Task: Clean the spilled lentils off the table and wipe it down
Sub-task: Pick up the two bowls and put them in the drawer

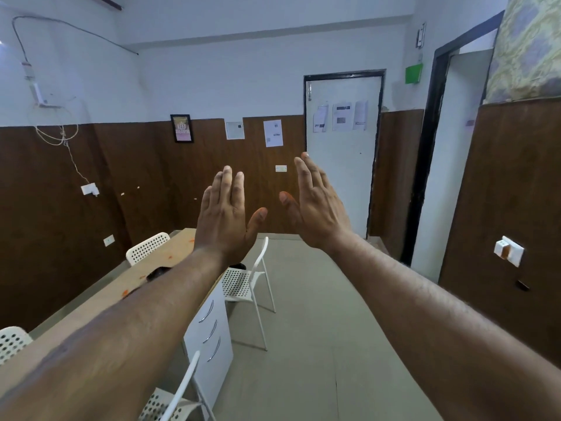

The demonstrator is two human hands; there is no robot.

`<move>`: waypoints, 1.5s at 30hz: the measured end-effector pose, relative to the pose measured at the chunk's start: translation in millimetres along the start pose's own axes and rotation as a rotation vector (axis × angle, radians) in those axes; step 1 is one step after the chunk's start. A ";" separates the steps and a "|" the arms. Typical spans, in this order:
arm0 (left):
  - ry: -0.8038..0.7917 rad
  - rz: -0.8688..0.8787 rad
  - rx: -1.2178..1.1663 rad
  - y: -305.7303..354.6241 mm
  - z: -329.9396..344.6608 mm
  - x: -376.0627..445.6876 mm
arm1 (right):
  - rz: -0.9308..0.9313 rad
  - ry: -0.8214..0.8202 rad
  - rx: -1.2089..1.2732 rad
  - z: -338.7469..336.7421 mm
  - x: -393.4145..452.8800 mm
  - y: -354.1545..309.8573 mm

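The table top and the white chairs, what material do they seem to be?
The table top looks like light wood-look laminate: pale tan, smooth, matt. The white chairs seem to be painted metal tubing with perforated seats, plastic or sheet metal; which one cannot be told.

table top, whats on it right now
On the table lie scattered orange lentils and a dark object I cannot identify. The left forearm covers much of the surface, so anything under it is hidden.
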State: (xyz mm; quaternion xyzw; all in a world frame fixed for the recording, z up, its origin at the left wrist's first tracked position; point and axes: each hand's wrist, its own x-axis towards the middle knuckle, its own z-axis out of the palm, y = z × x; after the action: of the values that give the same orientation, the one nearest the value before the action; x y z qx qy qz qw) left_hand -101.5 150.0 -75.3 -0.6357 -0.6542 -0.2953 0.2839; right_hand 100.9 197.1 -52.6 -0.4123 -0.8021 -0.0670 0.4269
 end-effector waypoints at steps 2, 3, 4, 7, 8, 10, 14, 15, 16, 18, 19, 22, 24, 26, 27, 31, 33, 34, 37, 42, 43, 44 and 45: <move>-0.025 -0.018 -0.019 -7.2 30.0 11.7 | 0.007 -0.024 0.037 31.1 14.2 20.4; -0.031 -0.020 -0.024 -9.5 40.9 16.3 | 0.008 -0.025 0.055 43.2 19.2 28.4; -0.040 -0.021 -0.023 -14.1 58.8 24.8 | 0.005 -0.033 0.074 61.3 28.8 39.5; -0.080 -0.081 -0.042 -24.9 112.0 50.6 | 0.014 -0.067 0.153 115.8 60.2 73.9; -0.090 -0.109 -0.060 -27.6 124.3 54.6 | 0.017 -0.075 0.173 129.3 65.7 81.1; -0.130 -0.167 -0.084 -35.5 157.5 67.5 | 0.017 -0.129 0.219 164.5 84.5 100.2; -0.185 -0.285 -0.128 -62.5 219.1 78.3 | -0.008 -0.272 0.309 233.5 116.9 130.9; -0.199 -0.320 -0.138 -71.7 232.7 78.5 | -0.015 -0.305 0.334 250.1 124.4 135.2; -0.210 -0.351 -0.144 -81.7 244.7 76.6 | -0.027 -0.331 0.354 266.6 129.6 137.8; -0.243 -0.398 -0.137 -99.3 262.9 69.8 | -0.032 -0.377 0.387 296.7 135.1 140.0; -0.262 -0.435 -0.126 -113.9 275.8 66.1 | -0.042 -0.411 0.408 319.1 141.1 138.5; -0.301 -0.537 -0.122 -155.6 306.6 51.0 | -0.073 -0.491 0.452 383.6 151.4 130.7; -0.307 -0.612 -0.130 -190.5 328.5 36.5 | -0.100 -0.562 0.495 437.0 157.3 118.4; -0.295 -0.676 -0.139 -220.2 347.3 24.7 | -0.132 -0.606 0.531 485.3 162.3 106.8; -0.293 -0.715 -0.138 -236.3 355.7 19.3 | -0.146 -0.627 0.542 507.8 165.6 99.2; -0.264 -0.891 -0.145 -315.7 393.7 2.0 | -0.207 -0.715 0.584 606.1 183.5 61.3; -0.254 -0.985 -0.163 -350.5 406.3 -5.4 | -0.216 -0.771 0.597 648.6 191.0 44.4; -0.242 -1.028 -0.163 -373.6 413.6 -8.3 | -0.225 -0.808 0.609 674.6 197.1 32.3; -0.244 -1.123 -0.140 -418.3 429.3 -19.7 | -0.249 -0.887 0.595 731.1 205.5 11.1; -0.241 -1.347 -0.111 -487.6 465.5 -44.2 | -0.295 -1.018 0.554 829.0 220.2 -18.8; -0.243 -1.383 -0.101 -498.7 472.6 -47.2 | -0.295 -1.037 0.547 849.0 223.0 -23.6; -0.251 -1.415 -0.092 -508.0 479.9 -51.2 | -0.290 -1.051 0.540 867.5 225.1 -27.5; -0.257 -1.454 -0.084 -517.2 487.0 -54.8 | -0.275 -1.066 0.538 887.5 226.7 -31.6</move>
State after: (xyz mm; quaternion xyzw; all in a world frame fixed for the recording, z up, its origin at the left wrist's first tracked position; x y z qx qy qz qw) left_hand -614.8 468.6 -452.8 -0.0818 -0.9265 -0.3569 -0.0865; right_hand -547.5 721.3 -433.3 -0.1595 -0.9399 0.2986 0.0435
